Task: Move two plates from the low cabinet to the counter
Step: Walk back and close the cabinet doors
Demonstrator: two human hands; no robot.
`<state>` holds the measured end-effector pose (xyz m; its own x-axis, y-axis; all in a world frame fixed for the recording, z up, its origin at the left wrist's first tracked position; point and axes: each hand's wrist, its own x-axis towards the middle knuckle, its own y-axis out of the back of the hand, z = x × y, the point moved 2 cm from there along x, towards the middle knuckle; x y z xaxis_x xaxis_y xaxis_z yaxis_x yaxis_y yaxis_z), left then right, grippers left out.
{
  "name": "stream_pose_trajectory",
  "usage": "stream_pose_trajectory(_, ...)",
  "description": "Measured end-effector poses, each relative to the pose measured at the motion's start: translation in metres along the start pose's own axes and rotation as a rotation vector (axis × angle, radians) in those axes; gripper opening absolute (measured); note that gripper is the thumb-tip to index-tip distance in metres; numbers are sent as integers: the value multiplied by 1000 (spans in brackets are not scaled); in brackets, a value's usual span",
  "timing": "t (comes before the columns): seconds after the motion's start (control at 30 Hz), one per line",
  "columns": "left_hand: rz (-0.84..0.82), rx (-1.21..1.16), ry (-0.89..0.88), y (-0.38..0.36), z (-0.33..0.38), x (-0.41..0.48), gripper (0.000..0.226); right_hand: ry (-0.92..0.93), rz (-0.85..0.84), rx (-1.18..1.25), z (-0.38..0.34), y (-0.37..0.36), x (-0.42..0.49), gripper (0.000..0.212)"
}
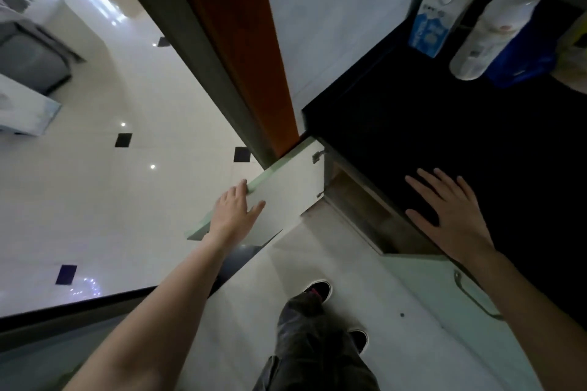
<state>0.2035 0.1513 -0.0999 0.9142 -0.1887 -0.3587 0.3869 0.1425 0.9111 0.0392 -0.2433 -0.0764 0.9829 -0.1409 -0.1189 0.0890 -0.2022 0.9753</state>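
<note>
The low cabinet's pale green door stands swung out to the left. My left hand grips its top edge, fingers over the outer side and thumb on the inner face. The cabinet opening beneath the counter is dim, and no plates show inside it. My right hand lies flat with fingers spread on the black counter, near its front edge, holding nothing.
A blue and white carton, a white bottle with a red cap and a blue bag stand at the counter's back. A shut cabinet door with a metal handle is at the right. An orange door frame rises to the left. My feet stand on the tiled floor.
</note>
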Motion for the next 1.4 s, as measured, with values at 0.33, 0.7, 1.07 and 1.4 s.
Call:
stream_pose_trajectory(0.33, -25, -215, -17, 3, 10, -24, 20, -6, 31, 25, -1, 4, 3, 64)
stream_pose_trajectory(0.7, -247, -973, 71, -56, 119, -89, 35, 3, 49, 34, -2, 1, 5, 63)
stream_pose_trajectory(1.07, -245, -1220, 317, -84, 172, -82, 42, -1, 72, 76, -1, 1, 5, 63)
stream_pose_trajectory(1.4, -226, -1266, 383, -90, 191, -80, 45, 4, 70, 74, -1, 2, 5, 64)
